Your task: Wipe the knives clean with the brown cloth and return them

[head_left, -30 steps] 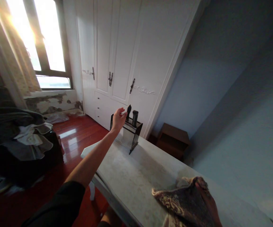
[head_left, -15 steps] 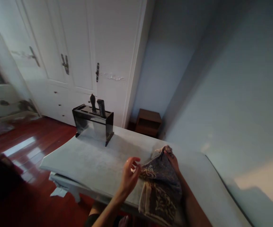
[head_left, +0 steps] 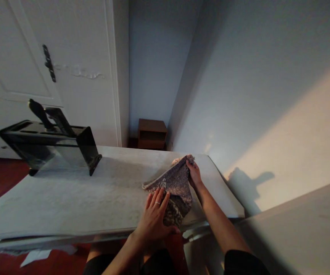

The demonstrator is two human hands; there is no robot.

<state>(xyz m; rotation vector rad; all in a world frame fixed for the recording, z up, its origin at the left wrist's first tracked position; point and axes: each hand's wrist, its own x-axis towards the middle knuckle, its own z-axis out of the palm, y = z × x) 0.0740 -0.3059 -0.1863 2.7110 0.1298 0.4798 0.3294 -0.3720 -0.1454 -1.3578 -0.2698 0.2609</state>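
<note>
A patterned brown and purplish-grey towel (head_left: 176,183) lies bunched near the front right of the white table. My right hand (head_left: 193,173) pinches its upper right corner, lifting that end a little. The fingers of my left hand (head_left: 155,214) are stretched out and rest on the near left part of the cloth. A ring shows on one of them. Part of the towel's lower side is hidden behind my left hand.
On the left of the table (head_left: 119,202) stands a black knife block (head_left: 47,139) with two black handles sticking up. A brown box-shaped cabinet (head_left: 152,133) is beyond the far edge. A white wardrobe (head_left: 81,99) rises behind, and a wall (head_left: 239,95) borders the right.
My view has turned right and closer to the table. My left hand has gone from raised beside the towel to lying on it with fingers extended. My right hand still holds the corner.
</note>
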